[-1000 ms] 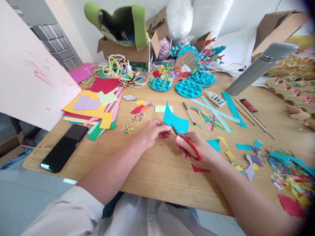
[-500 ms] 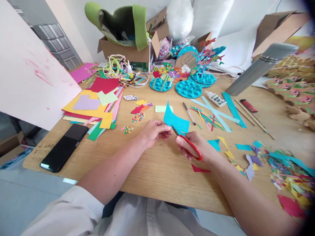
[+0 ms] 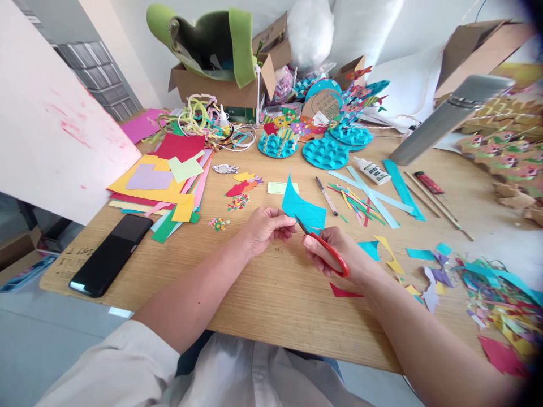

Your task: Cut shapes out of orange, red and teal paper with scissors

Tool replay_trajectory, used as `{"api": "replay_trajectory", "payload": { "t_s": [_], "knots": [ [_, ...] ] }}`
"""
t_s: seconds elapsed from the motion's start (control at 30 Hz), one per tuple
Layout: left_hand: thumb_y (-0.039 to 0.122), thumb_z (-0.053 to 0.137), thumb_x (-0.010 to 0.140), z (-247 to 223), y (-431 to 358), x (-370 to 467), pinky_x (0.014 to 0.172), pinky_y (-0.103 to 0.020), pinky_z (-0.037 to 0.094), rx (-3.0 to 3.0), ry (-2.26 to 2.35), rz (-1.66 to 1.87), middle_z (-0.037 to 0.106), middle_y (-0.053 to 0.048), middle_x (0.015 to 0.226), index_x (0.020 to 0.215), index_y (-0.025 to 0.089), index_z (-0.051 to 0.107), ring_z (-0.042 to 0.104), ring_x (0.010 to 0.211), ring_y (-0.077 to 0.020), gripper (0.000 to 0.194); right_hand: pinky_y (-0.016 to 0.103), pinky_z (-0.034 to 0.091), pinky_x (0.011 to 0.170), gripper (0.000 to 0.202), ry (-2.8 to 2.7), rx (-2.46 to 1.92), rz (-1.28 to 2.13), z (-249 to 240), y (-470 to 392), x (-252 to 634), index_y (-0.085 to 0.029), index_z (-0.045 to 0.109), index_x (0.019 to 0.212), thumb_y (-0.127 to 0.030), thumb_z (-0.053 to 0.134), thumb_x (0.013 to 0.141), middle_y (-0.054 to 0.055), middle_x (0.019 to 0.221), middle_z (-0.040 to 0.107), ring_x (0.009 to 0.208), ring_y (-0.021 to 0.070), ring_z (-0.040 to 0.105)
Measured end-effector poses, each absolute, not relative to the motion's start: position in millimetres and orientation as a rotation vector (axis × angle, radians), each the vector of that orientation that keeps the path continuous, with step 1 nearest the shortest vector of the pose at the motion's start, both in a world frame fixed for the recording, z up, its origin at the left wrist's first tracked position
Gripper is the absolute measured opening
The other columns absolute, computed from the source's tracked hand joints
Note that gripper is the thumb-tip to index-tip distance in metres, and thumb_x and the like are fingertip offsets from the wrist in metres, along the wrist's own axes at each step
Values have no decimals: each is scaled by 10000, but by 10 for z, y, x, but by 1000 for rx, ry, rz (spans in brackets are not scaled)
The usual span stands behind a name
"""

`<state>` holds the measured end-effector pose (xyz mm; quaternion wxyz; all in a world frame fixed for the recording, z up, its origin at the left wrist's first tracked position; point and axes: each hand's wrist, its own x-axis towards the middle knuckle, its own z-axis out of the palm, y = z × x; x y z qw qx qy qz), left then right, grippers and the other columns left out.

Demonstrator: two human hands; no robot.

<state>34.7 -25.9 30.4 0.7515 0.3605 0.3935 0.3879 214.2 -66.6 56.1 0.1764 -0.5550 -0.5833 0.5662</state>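
Note:
A blue sheet of paper (image 3: 303, 208) with faint drawn lines is raised above the table, its top corner pointing up. My left hand (image 3: 271, 227) pinches its lower left edge between thumb and fingers. In my right hand (image 3: 324, 249) are red-handled scissors (image 3: 335, 259), fingers wrapped round the handles. The dark blades lie at the paper's lower edge, close to my left fingertips. Behind the sheet, a pale green paper rectangle (image 3: 278, 187) lies flat. A pen (image 3: 326, 196) is just right of the paper.
At the left are a black phone (image 3: 111, 254) and stacked coloured paper (image 3: 159, 181). Blue craft bases (image 3: 325, 154) stand at the back. To the right lie a glue bottle (image 3: 372, 170), a grey flask (image 3: 441, 127), paper strips (image 3: 377, 198) and a scrap heap (image 3: 500, 294).

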Motion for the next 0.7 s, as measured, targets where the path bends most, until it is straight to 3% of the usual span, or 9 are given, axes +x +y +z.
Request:
{"api": "replay_trajectory", "payload": {
  "t_s": [0.17,0.37,0.7],
  "knots": [
    [243,791,634,309,-264,347,548,-229,454,778,841,853,662,-42,643,652,110,638,572,523,-89,204,209,302,366,605,-1629,-1576,1612,550,-653,2146,-190,473,497,-733,679,671,-5,414,520,347,87,458],
    [481,800,664,325,-250,356,509,-236,460,719,847,965,639,-19,676,749,140,609,582,545,-107,400,209,309,361,605,-1658,-1526,1651,554,-677,2150,-191,486,525,-743,687,667,-10,425,521,351,87,453],
    [254,843,533,301,-229,357,550,-235,491,608,867,1072,664,-12,718,732,136,644,591,623,-106,305,207,317,384,555,-1709,-1453,1658,496,-631,2210,-184,502,562,-684,666,739,-12,453,541,372,92,482]
  ]
}}
